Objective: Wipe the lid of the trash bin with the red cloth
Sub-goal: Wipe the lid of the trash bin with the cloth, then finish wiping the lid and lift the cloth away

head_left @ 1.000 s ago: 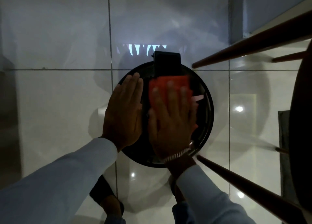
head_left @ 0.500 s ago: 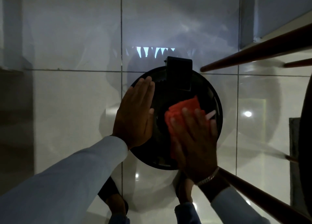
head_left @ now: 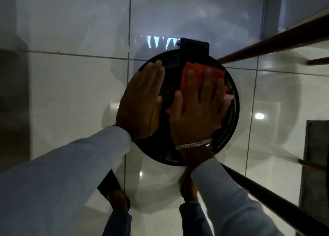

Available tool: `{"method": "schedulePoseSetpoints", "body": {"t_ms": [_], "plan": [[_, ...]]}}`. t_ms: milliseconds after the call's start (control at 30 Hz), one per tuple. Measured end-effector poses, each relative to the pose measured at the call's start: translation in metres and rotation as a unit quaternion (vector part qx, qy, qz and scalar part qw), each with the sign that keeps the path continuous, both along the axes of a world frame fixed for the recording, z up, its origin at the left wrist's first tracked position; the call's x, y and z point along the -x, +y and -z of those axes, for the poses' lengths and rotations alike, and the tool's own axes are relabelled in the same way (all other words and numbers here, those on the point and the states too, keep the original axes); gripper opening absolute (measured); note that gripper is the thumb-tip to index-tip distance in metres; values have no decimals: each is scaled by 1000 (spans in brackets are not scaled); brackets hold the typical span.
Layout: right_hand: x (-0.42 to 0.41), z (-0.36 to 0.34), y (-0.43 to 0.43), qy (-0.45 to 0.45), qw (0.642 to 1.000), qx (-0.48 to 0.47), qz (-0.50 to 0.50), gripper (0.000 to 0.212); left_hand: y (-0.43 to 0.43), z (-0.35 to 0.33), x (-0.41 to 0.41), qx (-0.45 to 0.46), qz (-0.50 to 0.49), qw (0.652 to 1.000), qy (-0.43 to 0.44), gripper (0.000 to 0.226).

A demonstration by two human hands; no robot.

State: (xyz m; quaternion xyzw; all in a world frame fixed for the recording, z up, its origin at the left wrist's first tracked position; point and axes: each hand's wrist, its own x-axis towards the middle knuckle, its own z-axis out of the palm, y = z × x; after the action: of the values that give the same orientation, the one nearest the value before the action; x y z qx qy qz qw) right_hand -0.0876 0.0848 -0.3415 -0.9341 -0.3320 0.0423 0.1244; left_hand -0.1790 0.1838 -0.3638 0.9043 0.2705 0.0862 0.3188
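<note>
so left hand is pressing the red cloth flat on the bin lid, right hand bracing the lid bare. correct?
Swapped. In the head view the right hand presses the red cloth flat on the bin lid; the left hand braces the lid bare.

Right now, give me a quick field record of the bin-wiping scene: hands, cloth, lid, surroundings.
left hand: flat, palm down on the left part of the lid, holds nothing
right hand: fingers spread, pressing the red cloth onto the lid
red cloth: folded, under the right hand's fingers, on the far right part of the lid beside the hinge block
lid: round, black, glossy, closed
hinge block: black, at the lid's far edge
floor: pale glossy tiles
wooden bars: right of the bin
</note>
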Motion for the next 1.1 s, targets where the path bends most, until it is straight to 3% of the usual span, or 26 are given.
{"method": "schedulePoseSetpoints", "body": {"t_ms": [133, 200, 400, 500, 567, 633, 700, 800, 867, 1000, 1033, 1100], "plan": [[20, 1, -37, -16, 986, 24, -163, 55, -1, 0, -1, -1, -3, 1000, -3, 58], [4, 5, -68, -44, 980, 11, -194, 55, -1, 0, 0, -3, -4, 1000, -7, 54], [-25, 7, -66, 10, 989, -121, -86, 47, -1, 4, 2, -11, -8, 1000, -21, 55], [-27, -14, -53, 62, 980, -189, -21, 42, -13, -12, -3, 3, -63, 998, -29, 52], [-25, -34, -45, 91, 968, -230, -28, 39, -32, -41, -11, 81, -151, 980, -97, 45], [-18, -63, -39, 129, 956, -261, -47, 36, -50, -92, -20, 297, -199, 921, -153, 37], [-6, -105, -34, 189, 933, -303, -38, 39, -58, -145, -29, 441, -194, 865, -138, 38], [2, -184, -33, 327, 862, -388, 21, 47, -58, -209, -34, 474, -220, 841, -137, 57], [-8, -233, -48, 372, 819, -434, 49, 55, -60, -246, -38, 493, -218, 831, -136, 68], [-49, -296, -101, 386, 792, -450, 145, 69, -87, -301, -65, 580, -190, 775, -163, 51], [-62, -307, -115, 412, 772, -447, 186, 66, -99, -314, -77, 589, -186, 769, -165, 49], [-87, -323, -140, 461, 729, -444, 243, 52, -127, -332, -106, 560, -172, 797, -147, 57]]}}
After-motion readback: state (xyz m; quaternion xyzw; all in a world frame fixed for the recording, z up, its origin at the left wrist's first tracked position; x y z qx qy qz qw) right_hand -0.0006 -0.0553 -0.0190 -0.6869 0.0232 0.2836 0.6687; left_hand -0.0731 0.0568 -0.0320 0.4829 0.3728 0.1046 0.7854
